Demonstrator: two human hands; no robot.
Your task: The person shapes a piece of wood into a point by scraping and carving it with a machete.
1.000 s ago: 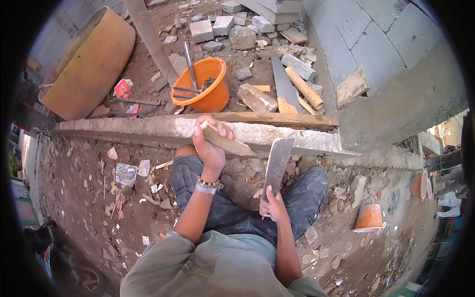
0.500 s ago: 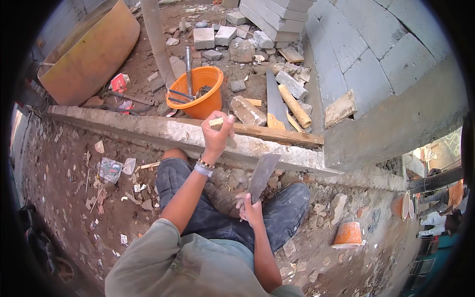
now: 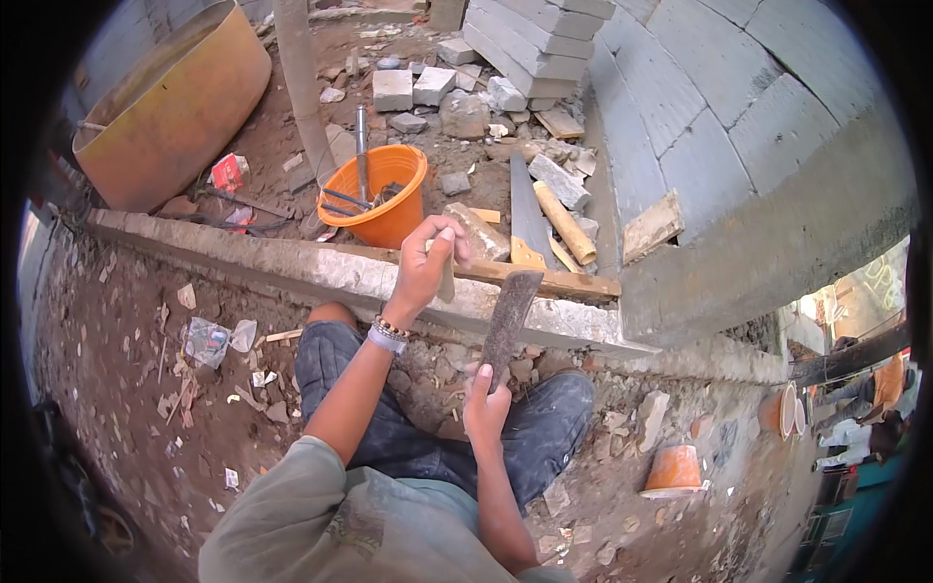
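My left hand (image 3: 420, 272), with a beaded bracelet and a pale band at the wrist, is raised over the low concrete ledge (image 3: 573, 328). Its fingers are closed around a short wooden stick (image 3: 446, 282), mostly hidden by the hand. A wide, dark machete (image 3: 511, 316) stands blade-up in my right hand (image 3: 485, 413), whose fingers wrap its lower end. The blade is to the right of the stick and apart from it. Just beyond the ledge lie a handsaw (image 3: 526, 204), a bamboo piece (image 3: 564, 222) and a wooden plank (image 3: 559, 281).
An orange bucket (image 3: 394, 219) with tools in it stands behind the ledge. Broken blocks (image 3: 394, 89) litter the ground near a block wall (image 3: 700, 117). An upturned orange bucket (image 3: 674, 468) sits at right, and a large yellowish curved container (image 3: 185, 117) at upper left.
My right hand has raised the machete slightly, its blade now more upright. My left hand has turned, so the stick's upper end is less visible. The view has shifted a little.
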